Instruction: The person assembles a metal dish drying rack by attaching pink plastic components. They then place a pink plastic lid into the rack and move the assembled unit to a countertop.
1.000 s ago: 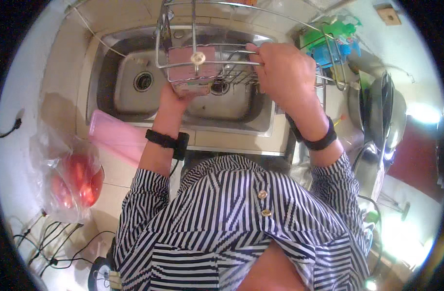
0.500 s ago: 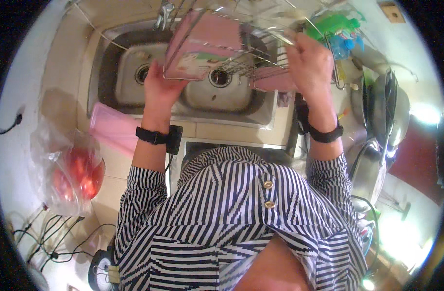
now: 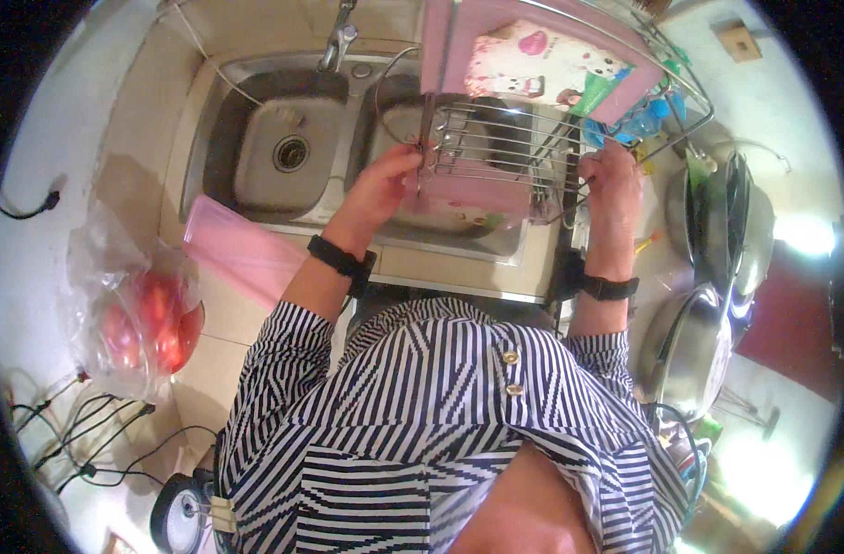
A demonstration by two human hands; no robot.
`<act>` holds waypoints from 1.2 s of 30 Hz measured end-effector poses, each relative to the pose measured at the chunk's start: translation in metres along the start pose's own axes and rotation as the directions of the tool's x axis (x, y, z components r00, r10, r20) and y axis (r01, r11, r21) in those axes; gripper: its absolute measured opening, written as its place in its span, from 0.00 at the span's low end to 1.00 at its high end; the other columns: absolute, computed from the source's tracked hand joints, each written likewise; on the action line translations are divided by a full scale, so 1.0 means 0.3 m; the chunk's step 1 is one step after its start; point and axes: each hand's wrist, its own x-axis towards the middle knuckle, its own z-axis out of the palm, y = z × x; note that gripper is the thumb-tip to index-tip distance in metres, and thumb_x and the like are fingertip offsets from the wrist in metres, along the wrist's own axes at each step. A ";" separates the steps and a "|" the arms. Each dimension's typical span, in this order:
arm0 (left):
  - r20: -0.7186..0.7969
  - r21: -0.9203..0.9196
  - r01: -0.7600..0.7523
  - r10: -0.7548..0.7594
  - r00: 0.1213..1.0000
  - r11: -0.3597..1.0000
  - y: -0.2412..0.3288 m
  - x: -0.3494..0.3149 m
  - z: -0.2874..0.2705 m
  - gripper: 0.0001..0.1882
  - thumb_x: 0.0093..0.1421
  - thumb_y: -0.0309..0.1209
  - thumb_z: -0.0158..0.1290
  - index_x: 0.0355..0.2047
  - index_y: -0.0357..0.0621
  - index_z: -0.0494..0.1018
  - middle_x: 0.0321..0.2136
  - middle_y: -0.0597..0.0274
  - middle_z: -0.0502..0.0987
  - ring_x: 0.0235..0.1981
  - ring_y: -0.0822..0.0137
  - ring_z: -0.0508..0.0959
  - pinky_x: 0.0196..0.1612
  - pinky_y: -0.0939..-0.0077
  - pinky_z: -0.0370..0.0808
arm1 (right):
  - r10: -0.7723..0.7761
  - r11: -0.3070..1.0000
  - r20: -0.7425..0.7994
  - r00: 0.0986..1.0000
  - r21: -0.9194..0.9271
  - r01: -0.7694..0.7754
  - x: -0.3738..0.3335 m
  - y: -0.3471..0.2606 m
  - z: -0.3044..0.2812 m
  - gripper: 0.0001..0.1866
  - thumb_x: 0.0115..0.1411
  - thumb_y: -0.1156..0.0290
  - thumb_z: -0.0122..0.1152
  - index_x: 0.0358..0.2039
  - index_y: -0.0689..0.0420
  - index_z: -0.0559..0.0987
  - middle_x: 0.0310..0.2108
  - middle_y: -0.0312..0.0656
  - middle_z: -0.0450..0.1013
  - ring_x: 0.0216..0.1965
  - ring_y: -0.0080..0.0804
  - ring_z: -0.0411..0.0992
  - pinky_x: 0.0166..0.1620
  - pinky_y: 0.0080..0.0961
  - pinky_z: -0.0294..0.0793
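Note:
A metal wire dish rack (image 3: 492, 155) is between my two hands, over the right basin of the sink and the counter beside it. My left hand (image 3: 381, 189) is closed on its near left side. At the near right side, my right hand (image 3: 614, 185) has its fingers curled round the frame. The upper tier carries a pink panel (image 3: 625, 106) with a white, printed soft packet (image 3: 523, 65) against it. A second pink tray (image 3: 491, 192) shows low in the rack, partly behind the wires.
The steel double sink (image 3: 197, 175) with its faucet (image 3: 342, 44) lies beyond and left. A loose pink tray (image 3: 242, 254) rests on the left counter, near a clear bag of red things (image 3: 149, 323). Blue-capped bottles (image 3: 645, 120) and several pans (image 3: 703, 337) stand right; black cords (image 3: 94, 443) lie lower left.
Both hands stay on the rack, which has shifted right and turned, uncovering more of the left basin. My left hand has moved right and nearer; my right hand has come lower along the frame.

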 end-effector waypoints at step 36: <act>-0.182 0.915 0.084 0.217 0.959 0.396 0.416 -0.044 0.102 0.07 0.52 0.22 0.48 0.31 0.42 0.63 0.25 0.64 0.67 0.28 0.71 0.68 0.33 0.77 0.67 | 0.811 0.438 0.180 0.556 0.444 -0.782 -0.143 0.637 0.162 0.11 0.64 0.62 0.44 0.31 0.56 0.66 0.25 0.39 0.67 0.30 0.37 0.68 0.37 0.37 0.69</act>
